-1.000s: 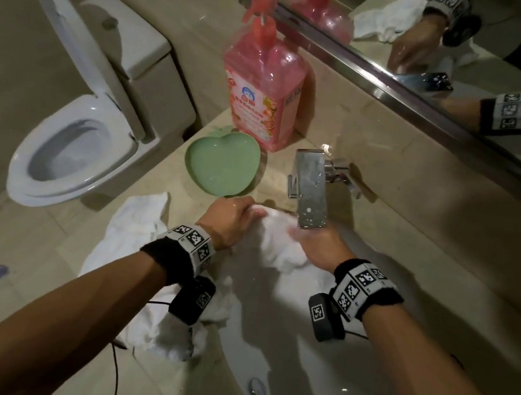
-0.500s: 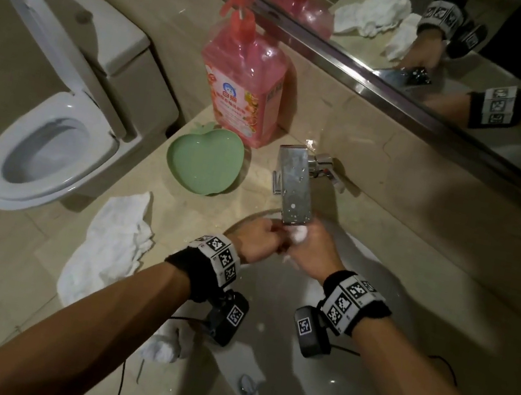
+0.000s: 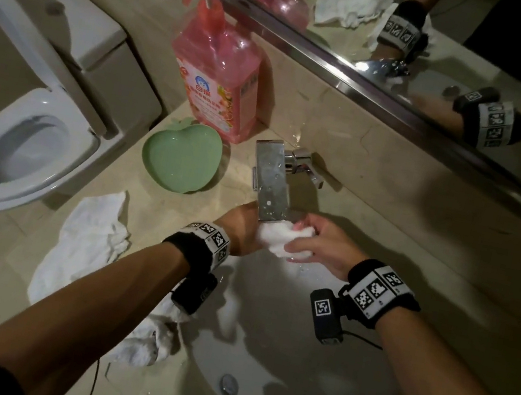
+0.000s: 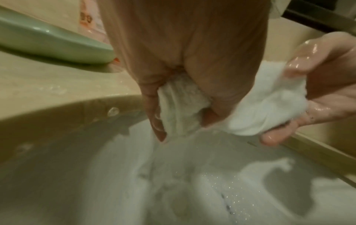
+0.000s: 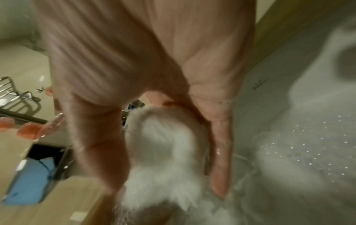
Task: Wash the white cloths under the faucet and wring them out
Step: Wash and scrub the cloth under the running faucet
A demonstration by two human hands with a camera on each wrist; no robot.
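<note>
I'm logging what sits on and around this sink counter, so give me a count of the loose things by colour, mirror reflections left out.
White: 3, the cloth in the hands, the cloth on the counter, the cloth at the basin edge
Pink: 1, the soap bottle
Green: 1, the apple-shaped dish
Total: 5

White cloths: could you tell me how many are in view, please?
3: one wrung between both hands under the faucet, one on the counter, one at the basin's edge; reflections excluded.
</note>
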